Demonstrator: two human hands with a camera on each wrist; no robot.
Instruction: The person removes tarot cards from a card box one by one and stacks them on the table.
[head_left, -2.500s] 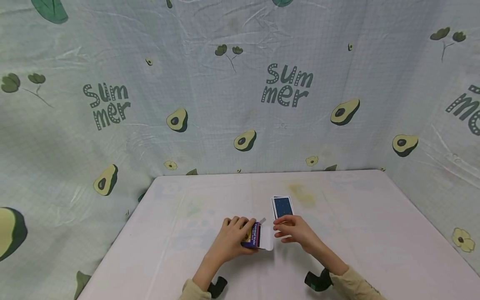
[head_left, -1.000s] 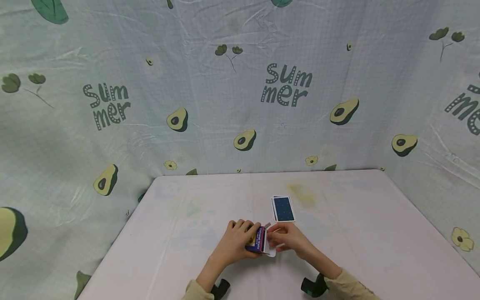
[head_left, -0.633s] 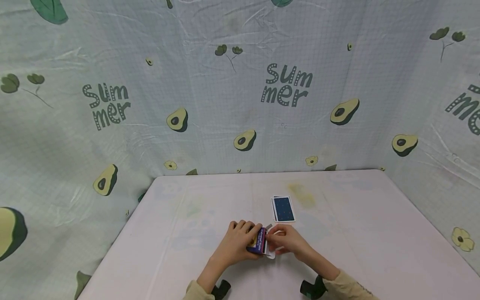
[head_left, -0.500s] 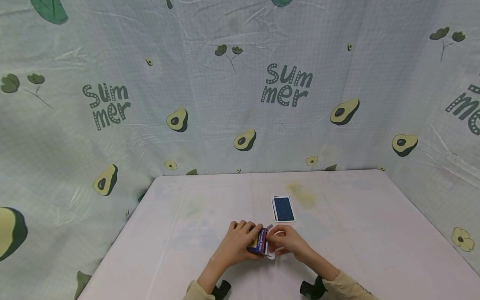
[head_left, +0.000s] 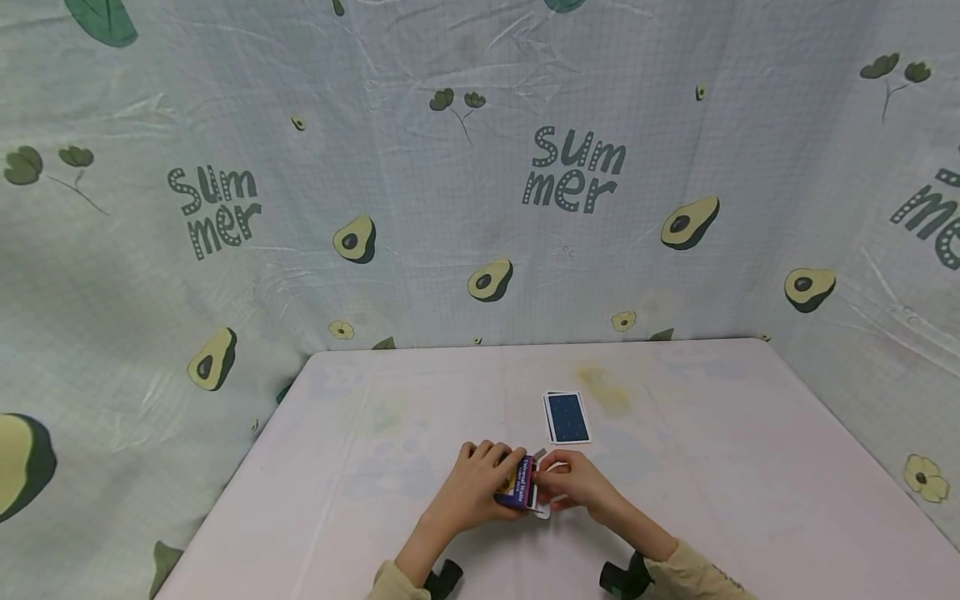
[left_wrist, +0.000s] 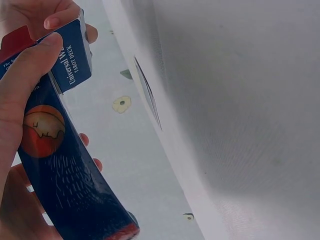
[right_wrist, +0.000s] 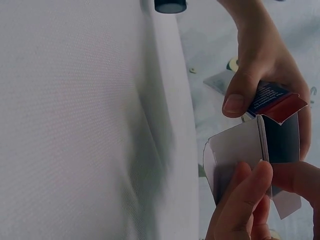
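Note:
My left hand [head_left: 474, 487] grips a blue tarot deck box [left_wrist: 70, 165], fingers over the top and thumb along the near side. The box lies on its side above the table, its open end facing right. Its white-lined lid flap [right_wrist: 235, 150] hangs out, and a red side tab [right_wrist: 280, 110] sticks up. Thin edges of a few cards [right_wrist: 263, 135] show at the mouth beside the dark inside. With thumb and fingertips together, my right hand [head_left: 577, 479] pinches at those card edges; the exact hold is partly hidden. A small pile of blue-backed cards [head_left: 567, 418] lies just beyond the hands.
A white cloth covers the table [head_left: 420, 392]. Around its back and sides hangs a pale curtain [head_left: 420, 183] printed with avocados and lettering. Black wrist cameras [head_left: 626, 577] sit below both wrists, close to the tabletop.
My right hand has moved from the card pile left to the box's open end and closed its fingertips there. The box has shifted slightly right. In the last half second both hands barely move.

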